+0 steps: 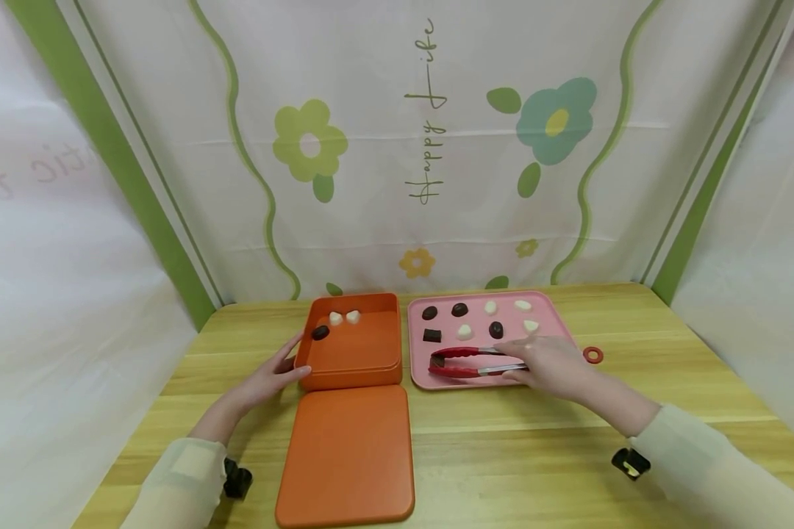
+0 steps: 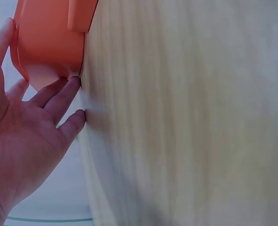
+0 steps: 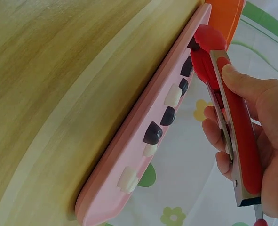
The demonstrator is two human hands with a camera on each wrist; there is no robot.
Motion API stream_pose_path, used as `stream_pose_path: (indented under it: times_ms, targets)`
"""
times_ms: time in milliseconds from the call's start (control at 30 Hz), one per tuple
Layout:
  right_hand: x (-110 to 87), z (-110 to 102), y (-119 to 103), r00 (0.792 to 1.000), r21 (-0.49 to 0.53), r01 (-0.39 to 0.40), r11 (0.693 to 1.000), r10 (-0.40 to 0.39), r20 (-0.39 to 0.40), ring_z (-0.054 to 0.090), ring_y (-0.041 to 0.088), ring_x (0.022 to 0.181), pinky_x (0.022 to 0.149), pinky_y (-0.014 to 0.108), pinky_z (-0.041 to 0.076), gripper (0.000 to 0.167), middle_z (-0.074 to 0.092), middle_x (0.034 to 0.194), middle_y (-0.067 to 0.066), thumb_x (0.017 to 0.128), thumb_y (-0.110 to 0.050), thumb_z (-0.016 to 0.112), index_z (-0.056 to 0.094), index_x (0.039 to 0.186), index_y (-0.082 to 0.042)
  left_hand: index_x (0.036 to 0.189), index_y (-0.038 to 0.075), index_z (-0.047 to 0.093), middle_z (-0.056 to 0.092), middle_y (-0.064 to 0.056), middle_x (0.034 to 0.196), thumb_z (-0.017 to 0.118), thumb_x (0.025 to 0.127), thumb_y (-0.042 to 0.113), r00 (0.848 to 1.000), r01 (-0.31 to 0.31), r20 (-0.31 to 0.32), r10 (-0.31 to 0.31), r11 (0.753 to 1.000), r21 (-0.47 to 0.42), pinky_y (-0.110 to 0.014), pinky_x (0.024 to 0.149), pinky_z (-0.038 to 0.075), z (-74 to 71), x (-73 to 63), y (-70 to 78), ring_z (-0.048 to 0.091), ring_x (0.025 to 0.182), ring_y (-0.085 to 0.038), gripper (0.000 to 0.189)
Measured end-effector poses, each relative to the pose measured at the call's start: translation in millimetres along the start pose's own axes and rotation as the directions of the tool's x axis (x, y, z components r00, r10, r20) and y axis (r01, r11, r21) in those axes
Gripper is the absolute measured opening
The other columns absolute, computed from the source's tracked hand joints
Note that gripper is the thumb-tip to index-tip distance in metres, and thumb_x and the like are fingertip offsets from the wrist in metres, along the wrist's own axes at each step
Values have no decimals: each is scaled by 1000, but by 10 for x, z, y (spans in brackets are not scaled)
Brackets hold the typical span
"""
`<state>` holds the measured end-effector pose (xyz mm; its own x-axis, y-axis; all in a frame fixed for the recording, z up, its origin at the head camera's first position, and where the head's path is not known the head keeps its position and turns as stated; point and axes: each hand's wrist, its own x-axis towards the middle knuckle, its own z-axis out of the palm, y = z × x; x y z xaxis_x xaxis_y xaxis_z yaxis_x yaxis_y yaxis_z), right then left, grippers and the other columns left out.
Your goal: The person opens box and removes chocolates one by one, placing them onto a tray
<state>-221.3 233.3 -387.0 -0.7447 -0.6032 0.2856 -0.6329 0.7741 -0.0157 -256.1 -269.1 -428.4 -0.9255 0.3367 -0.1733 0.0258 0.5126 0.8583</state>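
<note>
My right hand [image 1: 556,365] grips a pair of red-tipped metal tongs [image 1: 463,372] above the pink tray [image 1: 423,380]. Between the tong tips is a dark chocolate piece [image 1: 438,361]; I cannot tell whether it is lifted off the tray. Behind it on the tray are dark and white chocolates, among them a square dark chocolate [image 1: 432,336] and a white chocolate [image 1: 464,332]. My left hand [image 1: 265,383] touches the left side of the orange box [image 1: 351,378], its fingers [image 2: 63,99] fairly straight. Inside that box lie a dark chocolate [image 1: 320,333] and two white chocolates [image 1: 335,318].
An orange lid [image 1: 345,455] lies flat on the wooden table [image 1: 503,455], right in front of the box. A red ring [image 1: 592,355] shows just beyond my right hand. White printed curtains [image 1: 370,213] hang behind the table and on both sides.
</note>
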Motion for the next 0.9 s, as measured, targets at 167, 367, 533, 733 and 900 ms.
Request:
stream_pose_path:
  times_ms: [167,367,533,733,900]
  targets:
    - [1,20,6,1000,2,-4,1000,4,7,70,26,89,67,41,54,45,71,109,6,80,-32,80,72,118,-10,158,26,6,21,-29,154,58,98,36,1000,-8,8,8,1000,2,-64,108,20,-8,-6,1,21,141,-42,81]
    - [-9,23,8,1000,6,-8,1000,8,9,69,27,92,70,43,55,46,71,111,6,81,-32,80,71,120,-10,158,27,6,21,-29,154,58,98,36,1000,-9,9,9,1000,-5,-64,107,20,-7,-13,5,21,141,-42,80]
    - [-17,2,5,1000,15,-9,1000,9,-2,69,28,95,74,44,55,46,70,112,8,81,-31,79,70,120,-8,158,28,6,22,-28,154,58,98,37,1000,-11,9,11,1000,-9,-64,108,19,-9,-6,-7,22,141,-42,80]
    - [-9,-19,8,999,10,0,1000,1,-36,69,31,91,72,45,55,48,71,110,11,81,-33,79,70,121,-8,158,28,6,23,-29,153,58,98,37,1000,-16,3,16,1000,-2,-63,108,19,-5,-14,-7,23,141,-42,80]
    - [10,-50,13,999,15,3,1000,-2,-49,68,31,94,75,46,55,50,70,110,12,80,-32,80,68,122,-8,158,28,6,23,-29,153,58,98,37,1000,-17,3,17,1000,6,-63,109,19,-2,-7,-3,23,141,-42,80]
